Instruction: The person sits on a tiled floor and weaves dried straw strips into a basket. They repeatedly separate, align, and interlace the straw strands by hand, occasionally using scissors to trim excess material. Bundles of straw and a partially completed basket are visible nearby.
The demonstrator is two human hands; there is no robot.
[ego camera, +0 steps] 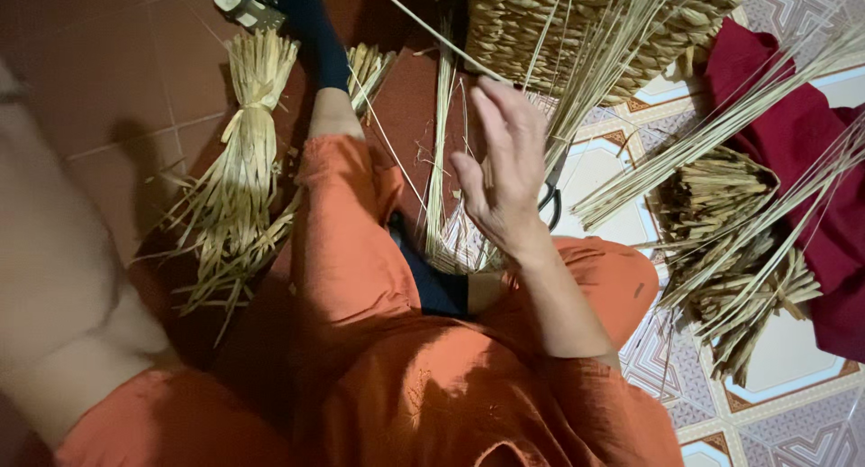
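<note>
Right hand raised open over loose straw stalks; left arm seen only as a blur.

The right hand [505, 174] is held with the fingers spread and released; nothing is grasped, and a thin single stalk [423, 23] is seen running just past the fingertips. Loose straw stalks [439, 160] are laid on the floor beneath and beside the hand, between the legs clothed in orange trousers [351, 242]. A woven basket [541, 25] is positioned just beyond the hand, with long stalks fanned across it. Scissors [551, 201] are partly hidden behind the hand. A tied straw bundle [248, 133] is placed well to the left. A dark red cloth [802, 133] is seen at the right. The left forearm [63, 287] is blurred at the frame edge; its grip cannot be told.
</note>
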